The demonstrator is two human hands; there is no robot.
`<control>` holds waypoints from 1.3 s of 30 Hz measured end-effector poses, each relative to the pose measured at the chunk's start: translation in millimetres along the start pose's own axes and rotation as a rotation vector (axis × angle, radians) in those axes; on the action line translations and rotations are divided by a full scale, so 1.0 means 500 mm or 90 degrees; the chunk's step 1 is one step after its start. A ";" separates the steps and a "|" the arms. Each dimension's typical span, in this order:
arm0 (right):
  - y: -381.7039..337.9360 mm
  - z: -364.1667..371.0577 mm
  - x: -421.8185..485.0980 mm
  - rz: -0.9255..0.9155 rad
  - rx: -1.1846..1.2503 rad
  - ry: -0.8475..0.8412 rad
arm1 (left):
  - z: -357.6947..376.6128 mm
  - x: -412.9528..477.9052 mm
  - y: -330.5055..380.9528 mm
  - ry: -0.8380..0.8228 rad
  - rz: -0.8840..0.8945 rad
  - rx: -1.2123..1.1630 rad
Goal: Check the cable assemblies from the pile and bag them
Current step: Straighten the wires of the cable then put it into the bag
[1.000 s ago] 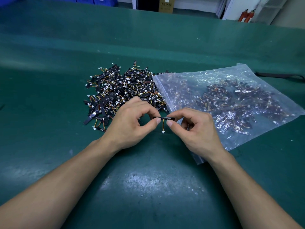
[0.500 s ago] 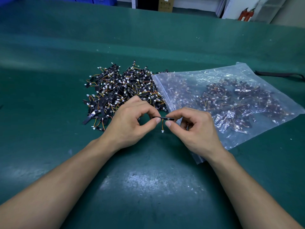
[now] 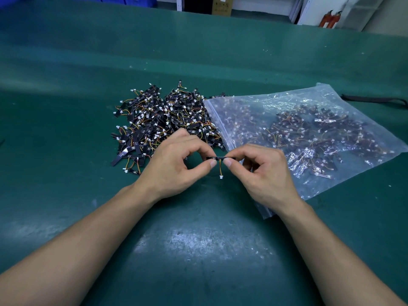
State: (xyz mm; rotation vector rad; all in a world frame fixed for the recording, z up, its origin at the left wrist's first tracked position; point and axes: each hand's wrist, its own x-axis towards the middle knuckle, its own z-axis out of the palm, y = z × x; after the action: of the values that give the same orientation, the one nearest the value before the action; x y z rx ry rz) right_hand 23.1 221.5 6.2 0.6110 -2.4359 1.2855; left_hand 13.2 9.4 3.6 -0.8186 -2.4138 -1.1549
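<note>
- The assembly (image 3: 219, 158) lies crosswise; left hand (image 3: 176, 165) fingers (image 3: 212, 163) pinch one end, right hand (image 3: 266, 172) fingers the other.
- The bag (image 3: 320, 93) mouth is just beside the right hand, the nearer one.

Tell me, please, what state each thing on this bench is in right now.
cable assembly: held level between both hands, its white connector dangling below.
left hand: pinching the assembly's left end.
right hand: pinching its right end.
pile: loose heap on the table, against the bag's edge.
bag: lying flat, partly filled with assemblies; sealed or not, cannot tell.
</note>
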 end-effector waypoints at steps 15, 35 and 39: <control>-0.003 0.001 0.000 -0.003 0.004 -0.001 | -0.001 0.000 0.001 -0.006 0.000 0.004; -0.002 0.001 0.000 -0.016 -0.006 0.001 | -0.003 0.001 0.006 -0.004 -0.006 0.000; -0.003 0.001 -0.001 -0.015 -0.008 0.003 | -0.002 0.000 0.005 -0.006 -0.007 0.000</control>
State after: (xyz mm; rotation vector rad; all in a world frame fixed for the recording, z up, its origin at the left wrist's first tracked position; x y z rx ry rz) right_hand 24.1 220.4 6.7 0.6314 -2.4243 1.2599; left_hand 14.8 9.6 5.8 -0.8142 -2.4293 -1.1577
